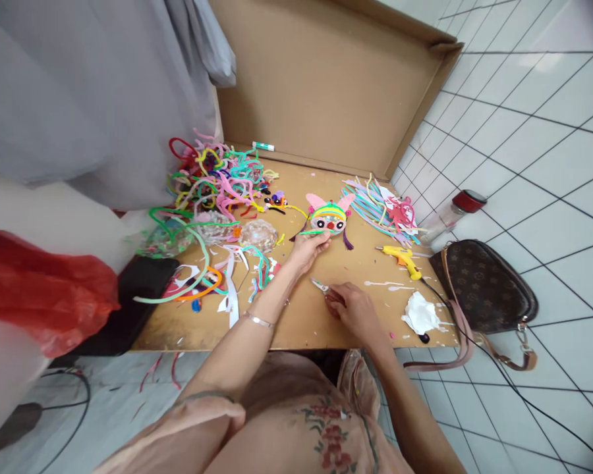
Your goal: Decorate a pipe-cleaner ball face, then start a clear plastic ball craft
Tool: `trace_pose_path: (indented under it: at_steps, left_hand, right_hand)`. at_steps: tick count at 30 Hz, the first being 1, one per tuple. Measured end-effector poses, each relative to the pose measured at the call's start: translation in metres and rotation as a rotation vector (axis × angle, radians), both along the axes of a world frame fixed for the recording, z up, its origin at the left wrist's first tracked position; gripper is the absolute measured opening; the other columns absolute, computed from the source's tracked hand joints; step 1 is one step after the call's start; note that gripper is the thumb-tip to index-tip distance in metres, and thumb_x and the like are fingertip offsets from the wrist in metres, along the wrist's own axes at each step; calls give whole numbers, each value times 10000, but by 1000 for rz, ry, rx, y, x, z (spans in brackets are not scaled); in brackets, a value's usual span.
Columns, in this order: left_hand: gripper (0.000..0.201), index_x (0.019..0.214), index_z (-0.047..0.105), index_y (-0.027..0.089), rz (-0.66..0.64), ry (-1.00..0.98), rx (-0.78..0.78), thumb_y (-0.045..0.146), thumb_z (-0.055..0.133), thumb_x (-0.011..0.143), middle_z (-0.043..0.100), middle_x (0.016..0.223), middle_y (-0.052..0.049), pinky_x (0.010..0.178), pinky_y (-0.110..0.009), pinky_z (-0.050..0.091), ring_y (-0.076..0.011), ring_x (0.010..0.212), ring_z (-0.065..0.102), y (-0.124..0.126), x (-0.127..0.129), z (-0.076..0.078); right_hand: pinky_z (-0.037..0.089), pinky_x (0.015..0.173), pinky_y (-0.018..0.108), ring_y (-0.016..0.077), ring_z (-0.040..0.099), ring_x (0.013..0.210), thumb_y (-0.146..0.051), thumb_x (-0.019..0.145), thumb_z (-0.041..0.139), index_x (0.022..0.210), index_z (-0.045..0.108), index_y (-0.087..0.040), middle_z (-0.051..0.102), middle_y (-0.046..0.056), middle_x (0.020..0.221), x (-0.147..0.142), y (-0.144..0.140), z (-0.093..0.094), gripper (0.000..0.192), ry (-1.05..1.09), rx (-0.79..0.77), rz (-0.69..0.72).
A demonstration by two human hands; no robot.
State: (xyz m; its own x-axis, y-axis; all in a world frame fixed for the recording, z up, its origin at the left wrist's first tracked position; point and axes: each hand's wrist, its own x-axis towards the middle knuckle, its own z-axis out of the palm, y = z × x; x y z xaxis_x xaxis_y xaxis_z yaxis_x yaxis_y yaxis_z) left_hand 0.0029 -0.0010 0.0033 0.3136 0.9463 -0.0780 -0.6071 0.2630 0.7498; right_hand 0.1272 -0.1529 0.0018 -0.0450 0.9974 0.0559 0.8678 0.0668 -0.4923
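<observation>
The right hand (354, 309) covers the handles of the scissors (321, 286); only the blade tips show. The left hand (307, 249) hides the lower edge of the mask (329, 217). The pipe cleaners (212, 181) tangle so thickly that single pieces cannot be told apart. The marker (263, 146) label is too small to read. The bag (39, 289) runs off the left edge, and the cable (548, 418) off the right.

left hand (307, 249) on pipe-cleaner face (329, 217), right hand (354, 309) gripping scissors (321, 286)
</observation>
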Motion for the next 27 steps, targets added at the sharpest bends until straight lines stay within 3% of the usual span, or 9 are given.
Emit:
trace_pose_path:
  at_steps: [3, 7, 12, 16, 21, 27]
  left_hand:
    - [330, 696, 731, 136, -23, 18, 23, 261, 942, 476, 684, 690, -7, 661, -229, 450, -93, 682, 583, -4, 3, 0]
    - [329, 694, 761, 147, -41, 87, 122, 310, 939, 471, 679, 662, 2, 655, -247, 422, -97, 646, 529, -8, 7, -2]
    - [342, 712, 768, 153, -38, 176, 295, 411, 909, 536, 680, 669, -10, 667, -271, 395, -119, 655, 516, -6, 8, -8]
    - [410, 720, 746, 144, 45, 176, 276, 478, 901, 542, 623, 622, 11, 605, -254, 348, -90, 594, 450, 0, 6, -12]
    - [459, 704, 697, 157, 168, 169, 224, 538, 895, 545, 517, 558, 50, 554, -237, 318, -70, 548, 413, 7, 4, -12]
    - [413, 710, 738, 174, 226, 195, 239, 513, 896, 536, 543, 578, 41, 565, -244, 334, -76, 555, 408, 5, 11, -15]
  right_hand:
    - [493, 784, 332, 211, 669, 811, -194, 885, 554, 818, 761, -212, 756, 80, 862, 3, 10, 6, 219, 151, 94, 18]
    - [522, 722, 342, 204, 668, 748, -390, 854, 619, 916, 762, -199, 765, 72, 861, 12, 43, 13, 246, 529, 338, -244]
    - [474, 543, 273, 137, 565, 567, -521, 664, 780, 796, 726, -195, 689, -3, 647, 9, 94, 14, 355, 944, 331, -285]
    - [418, 519, 248, 107, 486, 520, -540, 637, 804, 658, 644, -205, 582, -47, 540, 2, 123, 13, 371, 1013, 373, -214]
    - [444, 627, 272, 124, 504, 614, -552, 707, 746, 710, 604, -211, 596, -31, 645, 6, 139, 12, 369, 954, 462, -123]
    - [372, 581, 260, 120, 429, 574, -610, 749, 691, 731, 526, -231, 480, -57, 595, 15, 140, -1, 414, 1006, 356, -122]
